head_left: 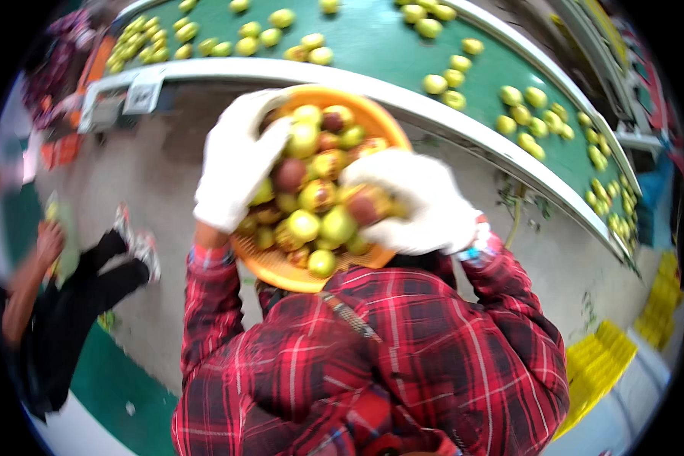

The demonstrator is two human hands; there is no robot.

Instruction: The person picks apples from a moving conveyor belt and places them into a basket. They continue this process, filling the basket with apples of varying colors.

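An orange perforated plastic basket (269, 263) full of small round fruit (321, 265), yellow-green and reddish-brown, is held up in front of my chest. My left hand (239, 152), in a white glove, grips the basket's upper left side, with its thumb over the fruit. My right hand (410, 197), also gloved and slightly blurred, is at the basket's right, its fingers curled round a reddish-brown fruit (366, 204) among the others.
Beyond the basket a green conveyor (365, 38) with white rails carries scattered yellow-green fruit. At left, a co-worker in dark trousers (91, 289) holds something pale green; another plaid-sleeved person (53, 68) stands farther back. Yellow corrugated pieces (593, 365) lie at lower right.
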